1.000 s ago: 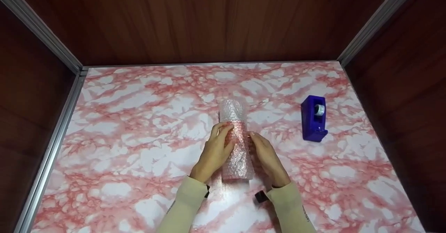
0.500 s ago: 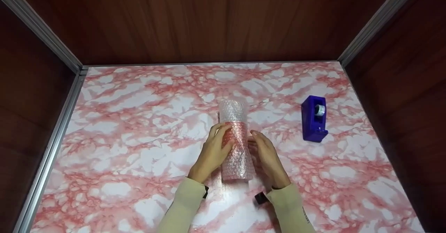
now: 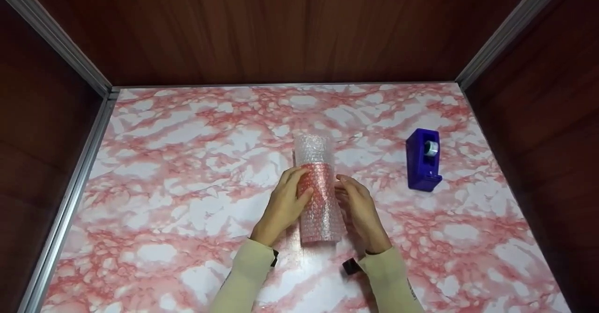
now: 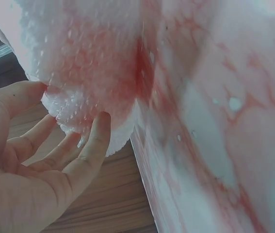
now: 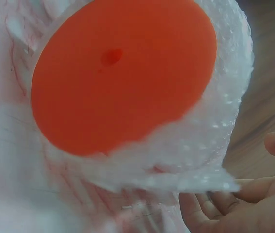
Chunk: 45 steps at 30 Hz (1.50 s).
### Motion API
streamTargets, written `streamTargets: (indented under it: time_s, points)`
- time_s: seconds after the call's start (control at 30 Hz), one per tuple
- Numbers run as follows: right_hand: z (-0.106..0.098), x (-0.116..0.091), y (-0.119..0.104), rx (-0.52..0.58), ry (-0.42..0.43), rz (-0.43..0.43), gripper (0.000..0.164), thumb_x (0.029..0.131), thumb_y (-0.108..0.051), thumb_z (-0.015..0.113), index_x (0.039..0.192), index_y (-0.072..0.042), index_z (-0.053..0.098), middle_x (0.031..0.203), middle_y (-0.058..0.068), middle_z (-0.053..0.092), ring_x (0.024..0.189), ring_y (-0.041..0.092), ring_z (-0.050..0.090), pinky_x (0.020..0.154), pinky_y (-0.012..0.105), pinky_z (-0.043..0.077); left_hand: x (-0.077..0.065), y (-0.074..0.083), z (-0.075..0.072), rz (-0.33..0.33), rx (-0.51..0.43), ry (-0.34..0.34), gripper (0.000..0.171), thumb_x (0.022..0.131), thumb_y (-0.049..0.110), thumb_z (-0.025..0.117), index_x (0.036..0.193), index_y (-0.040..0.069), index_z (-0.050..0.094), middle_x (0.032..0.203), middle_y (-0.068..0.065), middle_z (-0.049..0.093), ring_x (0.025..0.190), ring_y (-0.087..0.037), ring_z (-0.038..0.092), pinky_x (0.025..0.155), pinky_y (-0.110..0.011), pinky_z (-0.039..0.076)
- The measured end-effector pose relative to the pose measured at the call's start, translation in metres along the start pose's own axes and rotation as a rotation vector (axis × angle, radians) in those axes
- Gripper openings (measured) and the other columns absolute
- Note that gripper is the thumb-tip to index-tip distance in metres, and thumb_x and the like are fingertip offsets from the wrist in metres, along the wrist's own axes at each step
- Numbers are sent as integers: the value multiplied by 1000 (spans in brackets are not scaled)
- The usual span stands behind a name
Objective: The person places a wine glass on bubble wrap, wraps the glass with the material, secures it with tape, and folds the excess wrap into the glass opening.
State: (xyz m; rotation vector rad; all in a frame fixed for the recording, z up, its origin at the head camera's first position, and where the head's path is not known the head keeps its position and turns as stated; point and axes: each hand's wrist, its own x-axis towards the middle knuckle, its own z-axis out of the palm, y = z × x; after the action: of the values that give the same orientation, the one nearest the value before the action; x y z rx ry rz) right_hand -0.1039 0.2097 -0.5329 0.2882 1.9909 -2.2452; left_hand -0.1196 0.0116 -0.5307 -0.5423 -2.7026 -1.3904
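Observation:
A bubble-wrapped roll (image 3: 323,200) lies lengthwise on the table, red showing through its clear wrap. In the right wrist view its end shows a round orange face (image 5: 127,82) with a small dimple, and a loose bubble wrap edge (image 5: 190,182) sticks out below. My left hand (image 3: 281,205) rests on the roll's left side, with the thumb and fingertips touching the wrap; in the left wrist view its fingers (image 4: 96,141) are spread and slightly bent. At the right side, my right hand (image 3: 362,207) has loosely bent fingers beside the wrap's edge; whether they touch it I cannot tell.
To the right stands a purple tape dispenser (image 3: 423,161) with a roll of tape (image 3: 431,148). The table (image 3: 154,200) has a red and white marbled top. Dark wood panels (image 3: 281,32) with metal edges enclose the back and sides.
The roll's near end has shifted slightly to the right. My left fingers have slid a little toward its left side, while my right fingers have loosened and moved slightly outward.

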Motion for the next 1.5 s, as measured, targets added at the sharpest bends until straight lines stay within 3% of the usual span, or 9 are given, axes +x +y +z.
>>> streamTargets:
  time_s: [0.3,0.47,0.73,1.03,1.17,1.4,1.5]
  points:
    - [2,-2,-3,36,12,3,42,106,-17,44,141,5,50,117,23,62,112,36,59,96,45,47,-4,-6,-2,-18,-26,-29,49,100,19,64,144,7,48,147,-18,43,117,-31,56,97,-45,48]
    - [2,-2,-5,45,22,-4,42,107,-19,43,140,7,50,118,23,63,111,37,60,94,46,49,-4,-8,-3,-31,-41,-38,52,99,19,65,146,7,46,145,-18,46,128,-34,51,103,-46,44]
    - [3,-2,-6,75,-7,-26,40,108,-19,44,135,7,56,121,27,62,106,35,64,92,49,50,-6,-11,-5,-44,-34,-70,56,100,19,63,151,10,41,149,-16,46,131,-32,49,105,-44,43]
    - [4,-1,-5,13,-6,-65,37,108,-17,44,131,7,60,115,21,66,105,30,61,93,47,48,-9,-13,-7,-62,-45,-94,57,100,17,64,152,11,40,146,-17,49,119,-34,59,96,-42,50]
    - [4,-2,-5,-19,-12,-98,36,108,-14,44,131,7,61,114,21,66,104,30,61,91,43,50,-9,-14,-9,-63,-39,-106,56,99,17,64,150,10,41,147,-17,48,121,-35,58,98,-42,49]
    - [5,-4,-5,-14,-29,-107,36,108,-17,46,132,4,62,122,21,59,106,37,62,93,50,49,-11,-17,-10,-58,-14,-105,56,99,16,64,149,7,42,141,-17,54,123,-33,56,102,-45,44]
    - [5,-3,-3,-42,-23,-125,35,107,-17,48,131,4,63,124,19,57,108,34,60,96,49,47,-11,-18,-9,-63,-15,-102,56,99,16,64,149,6,42,138,-17,56,124,-32,55,104,-45,43]
